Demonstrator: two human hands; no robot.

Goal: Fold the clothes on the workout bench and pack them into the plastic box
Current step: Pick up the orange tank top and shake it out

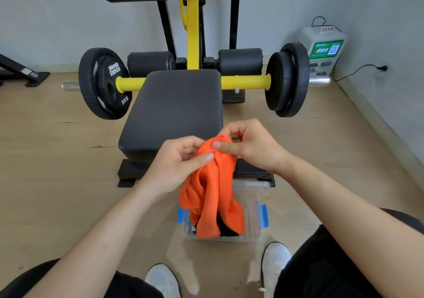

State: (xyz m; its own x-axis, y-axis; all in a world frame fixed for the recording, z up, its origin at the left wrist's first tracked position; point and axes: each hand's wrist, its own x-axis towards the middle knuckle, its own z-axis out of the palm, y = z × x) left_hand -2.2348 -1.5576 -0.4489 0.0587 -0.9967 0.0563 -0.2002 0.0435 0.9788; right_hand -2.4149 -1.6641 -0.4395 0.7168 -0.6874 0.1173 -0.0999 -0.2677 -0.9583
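An orange garment (215, 189) hangs bunched from both my hands, just in front of the black bench pad (176, 111). My left hand (176, 162) pinches its top edge from the left between thumb and fingers. My right hand (247, 146) pinches the same top edge from the right. The cloth's lower end droops into the clear plastic box (253, 208) with blue latches, which stands on the floor below the bench's front end. Something black lies in the box, mostly hidden by the orange cloth.
Beyond the pad, a yellow bar (245, 81) carries black weight plates (103, 84) at both ends. A white charging unit (323, 52) with a cable stands against the right wall. My white shoes (275, 261) rest on the wooden floor close to the box.
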